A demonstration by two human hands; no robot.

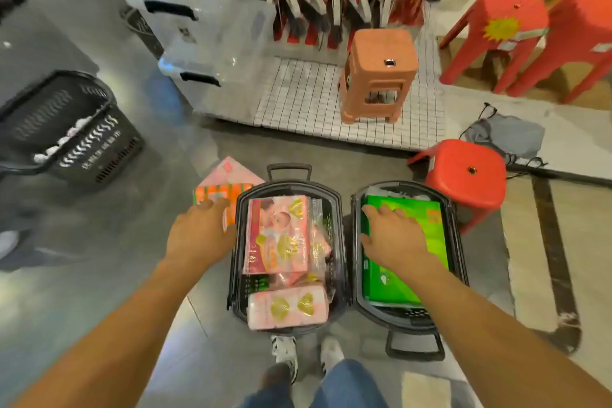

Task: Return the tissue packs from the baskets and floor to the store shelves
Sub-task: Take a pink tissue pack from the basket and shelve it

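Note:
Two black baskets stand side by side on the floor in front of my feet. The left basket [336,209] holds pink tissue packs [276,232], with another pink pack [286,306] at its near end. The right basket [458,242] holds a green tissue pack [417,225]. My right hand [394,237] lies on the green pack with fingers spread. My left hand [200,232] reaches over an orange and pink tissue pack [225,182] lying on the floor left of the baskets; whether it touches the pack is unclear.
A third black basket [66,129] sits at the far left. A low red stool [467,172] stands right of the baskets, an orange stool [381,73] on a white grid platform [298,99] ahead, clear storage boxes [198,26] behind, taller red stools [516,30] at the right.

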